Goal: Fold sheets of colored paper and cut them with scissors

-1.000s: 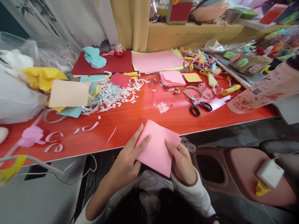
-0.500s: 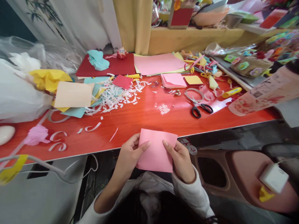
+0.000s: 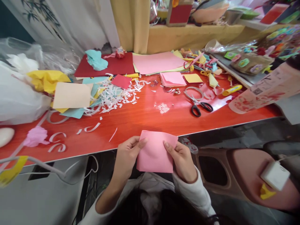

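Observation:
A pink square of paper (image 3: pixel 155 153) is held over my lap at the near edge of the red table (image 3: pixel 140 120). My left hand (image 3: pixel 127 154) pinches its left edge with thumb and fingers closed on it. My right hand (image 3: pixel 181 159) grips its right edge, thumb on top. The paper's top edge curls slightly upward between both hands.
Black-handled scissors (image 3: pixel 198 105) lie on the table to the right. White paper shreds (image 3: pixel 117 95) spread at centre left, beside coloured sheets (image 3: pixel 71 95), a pink stack (image 3: pixel 172 78) and a large pink sheet (image 3: pixel 157 62). A pink stool (image 3: pixel 246 178) stands on the floor at right.
The pink paper turned from a diamond tilt to square-on, and both hands shifted to pinch its side edges. Its top edge has begun to curl.

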